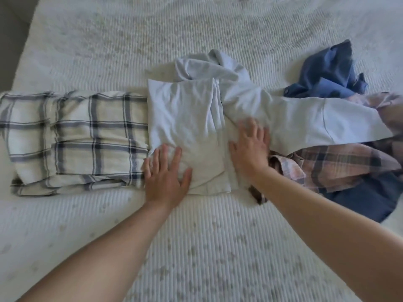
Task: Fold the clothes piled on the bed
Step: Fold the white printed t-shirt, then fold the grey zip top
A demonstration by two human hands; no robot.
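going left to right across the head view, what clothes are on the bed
folded cream plaid shirt → pale blue garment under both hands → pink plaid shirt, with a crumpled blue shirt behind it

— What fills the frame from edge to edge?
— A bed (196, 247) with a white cover, ribbed in fine lines and flecked with faint grey-green specks, thickest across the lower middle and the top.
— And the upper left corner?
— A strip of dull grey-brown floor (11, 29) shows beyond the bed's edge; it is too blurred to tell the material.
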